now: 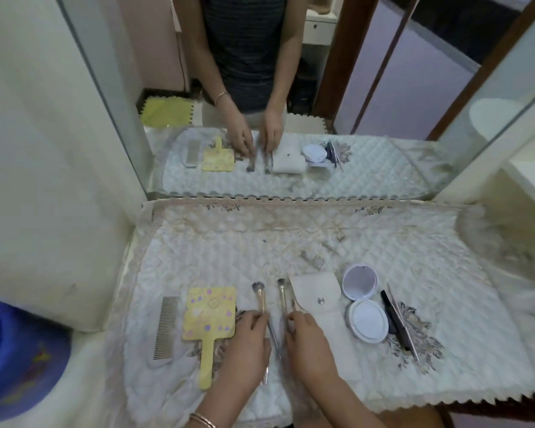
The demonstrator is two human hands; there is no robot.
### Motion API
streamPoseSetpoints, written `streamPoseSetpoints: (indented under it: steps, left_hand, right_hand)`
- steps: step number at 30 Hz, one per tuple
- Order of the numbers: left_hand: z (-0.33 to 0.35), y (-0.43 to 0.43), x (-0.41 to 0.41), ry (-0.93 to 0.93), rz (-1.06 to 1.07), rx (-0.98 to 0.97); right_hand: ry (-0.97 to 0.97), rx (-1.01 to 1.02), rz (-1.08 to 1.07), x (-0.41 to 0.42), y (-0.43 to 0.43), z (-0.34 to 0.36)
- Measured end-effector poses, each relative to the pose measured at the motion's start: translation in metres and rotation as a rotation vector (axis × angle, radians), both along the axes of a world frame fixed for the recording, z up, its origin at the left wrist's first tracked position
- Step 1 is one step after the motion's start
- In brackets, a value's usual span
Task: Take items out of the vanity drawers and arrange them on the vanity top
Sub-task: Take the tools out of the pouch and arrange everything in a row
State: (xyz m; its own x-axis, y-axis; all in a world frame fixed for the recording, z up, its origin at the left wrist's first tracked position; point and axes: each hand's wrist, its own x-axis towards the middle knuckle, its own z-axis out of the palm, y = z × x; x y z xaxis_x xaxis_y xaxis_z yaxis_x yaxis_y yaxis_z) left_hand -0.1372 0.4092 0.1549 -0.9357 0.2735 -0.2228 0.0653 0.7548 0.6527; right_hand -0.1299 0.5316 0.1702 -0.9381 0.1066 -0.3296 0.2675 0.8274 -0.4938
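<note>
Two makeup brushes lie side by side on the quilted vanity cloth [260,242]. My left hand [247,344] pinches the handle of the left brush [259,292], and my right hand [306,341] pinches the handle of the right brush [281,293]. Both brush heads point away from me. Left of them lie a yellow hand mirror [209,316] and a grey comb [166,327]. To the right are a white snap pouch [322,301], an open white compact [363,304] and a black pencil with a thin stick [399,322].
A wall mirror [291,103] stands at the back of the vanity and reflects the items and a person's arms. A blue object [16,356] sits low at the left. The cloth's scalloped front edge [445,400] hangs at the right.
</note>
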Motion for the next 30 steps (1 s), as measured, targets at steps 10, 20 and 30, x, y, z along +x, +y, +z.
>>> streamPoseSetpoints:
  steps: [10, 20, 30]
  left_hand:
    - [0.001, -0.002, 0.005, -0.015, 0.106, 0.061]
    - [-0.003, -0.009, 0.008, -0.007, 0.159, 0.039]
    - [-0.006, 0.008, 0.0, 0.005, 0.049, 0.067]
  right_hand:
    - [0.069, 0.046, 0.102, 0.001, -0.005, -0.002]
    - [0.024, -0.067, -0.1, -0.004, -0.008, -0.005]
    - [-0.001, -0.094, -0.179, -0.006, 0.001, -0.01]
